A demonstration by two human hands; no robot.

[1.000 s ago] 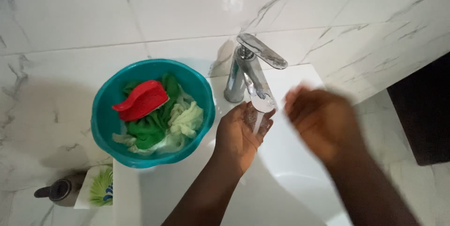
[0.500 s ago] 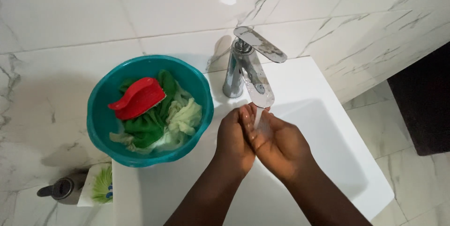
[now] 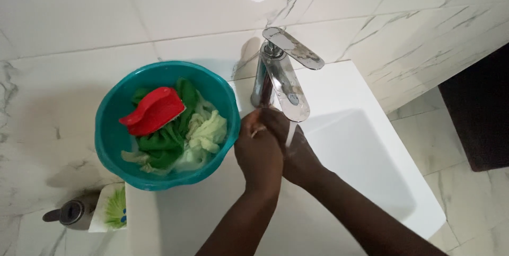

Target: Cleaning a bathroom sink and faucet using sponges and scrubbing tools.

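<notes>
The left hand [image 3: 259,152] and the right hand [image 3: 294,150] are pressed together, palm on palm, and they hold nothing. They are under the spout of the shiny tap [image 3: 281,78], and a thin stream of water [image 3: 289,135] runs down just beside them. The hands look wet, so the washing looks part way done, with the water not yet shut off. Below the hands is the white sink [image 3: 366,166]. To the left of the hands sits a teal bowl [image 3: 108,139] with green leaves [image 3: 183,139] and a red scoop-shaped thing [image 3: 154,111] on top. Further left and lower down stands a small grey bottle [image 3: 71,212].
</notes>
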